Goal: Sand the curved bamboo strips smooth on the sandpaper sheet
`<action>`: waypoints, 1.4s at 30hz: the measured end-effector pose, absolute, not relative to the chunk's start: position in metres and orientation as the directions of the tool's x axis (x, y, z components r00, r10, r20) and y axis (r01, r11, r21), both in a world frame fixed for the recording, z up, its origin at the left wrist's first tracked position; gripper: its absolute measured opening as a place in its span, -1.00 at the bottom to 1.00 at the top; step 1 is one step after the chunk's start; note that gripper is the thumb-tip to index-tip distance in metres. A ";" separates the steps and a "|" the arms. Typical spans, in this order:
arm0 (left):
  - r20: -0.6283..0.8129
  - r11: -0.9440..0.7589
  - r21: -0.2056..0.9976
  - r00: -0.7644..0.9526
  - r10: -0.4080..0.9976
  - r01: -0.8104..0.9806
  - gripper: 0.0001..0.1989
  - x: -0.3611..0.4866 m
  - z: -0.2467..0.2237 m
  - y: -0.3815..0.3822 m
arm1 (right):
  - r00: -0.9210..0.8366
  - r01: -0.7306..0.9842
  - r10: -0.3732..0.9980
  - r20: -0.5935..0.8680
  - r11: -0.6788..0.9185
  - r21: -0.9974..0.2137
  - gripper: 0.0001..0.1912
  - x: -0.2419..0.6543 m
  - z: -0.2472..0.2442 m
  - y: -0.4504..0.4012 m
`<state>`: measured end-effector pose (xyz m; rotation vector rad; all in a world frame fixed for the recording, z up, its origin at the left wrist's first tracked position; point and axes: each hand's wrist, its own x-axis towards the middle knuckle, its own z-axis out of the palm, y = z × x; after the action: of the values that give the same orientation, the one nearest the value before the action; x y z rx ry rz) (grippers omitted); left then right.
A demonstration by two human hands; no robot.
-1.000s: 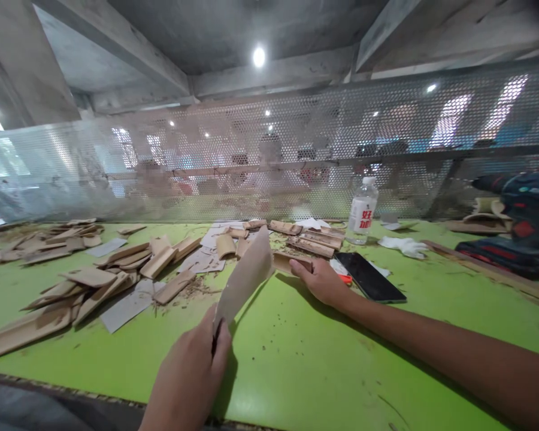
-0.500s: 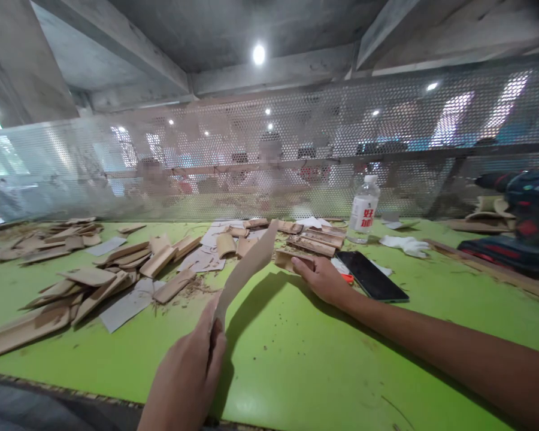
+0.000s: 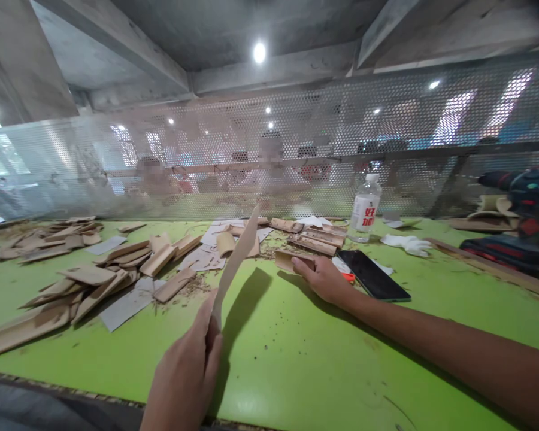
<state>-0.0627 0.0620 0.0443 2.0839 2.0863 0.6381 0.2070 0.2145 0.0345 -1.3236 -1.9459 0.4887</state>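
Note:
My left hand is closed on the lower end of a thin sheet of sandpaper or card, which stands up and leans to the right. Farther right, my right hand pinches a short curved bamboo piece low over the green table. Behind that piece lie several split bamboo pieces among brown shavings. A black phone rests just right of my right hand, with a small orange object between them.
Piled bamboo pieces and paper sheets cover the left side. Toward the right are a water bottle, a white glove, a wooden strip and a cordless drill. A perforated metal screen spans the back.
The sheet in my left hand has tilted a little to the left, its tip moving away from the bamboo piece. My right hand has hardly moved.

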 end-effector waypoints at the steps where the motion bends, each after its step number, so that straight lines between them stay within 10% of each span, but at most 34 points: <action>1: 0.182 -0.045 0.373 -0.025 0.983 0.927 -0.45 -0.062 0.045 0.062 | -0.217 0.634 0.911 0.350 0.404 -0.659 -0.46 0.207 0.035 0.214; 23: 0.055 0.045 0.321 -0.066 0.996 0.946 -0.42 -0.059 0.038 0.066 | -0.256 0.263 0.951 0.175 0.243 -0.934 -0.29 0.207 0.033 0.215; 32: 0.293 -0.168 0.609 -0.023 0.956 0.775 -0.48 -0.067 0.032 0.063 | -0.327 0.054 0.945 0.019 0.039 -0.998 -0.27 0.202 0.045 0.202; 42: 0.121 -0.131 0.603 0.073 0.990 0.787 -0.50 -0.077 0.065 0.039 | -0.310 -0.004 0.951 0.007 0.006 -1.000 -0.29 0.184 0.073 0.165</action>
<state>-0.0768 0.0394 0.0647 1.9779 1.7638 0.7281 0.1844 0.1646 0.0733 -1.0361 -1.4382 1.4333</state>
